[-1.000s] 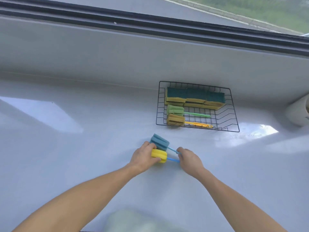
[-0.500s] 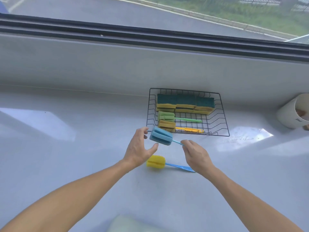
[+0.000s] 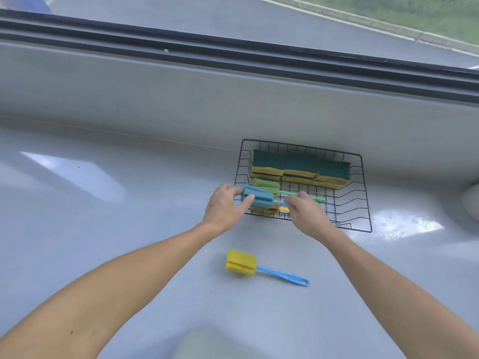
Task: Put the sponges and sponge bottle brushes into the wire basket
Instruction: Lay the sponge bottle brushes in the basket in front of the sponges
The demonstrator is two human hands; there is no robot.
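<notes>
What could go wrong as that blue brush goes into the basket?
The blue sponge brush, held by the left hand and right hand, might catch the wire basket rim or land askew on the green brush. The yellow sponge brush on the counter could be forgotten.

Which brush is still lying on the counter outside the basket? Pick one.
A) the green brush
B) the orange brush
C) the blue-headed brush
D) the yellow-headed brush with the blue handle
D: the yellow-headed brush lies alone on the counter, nearer the person than the wire basket.
</notes>
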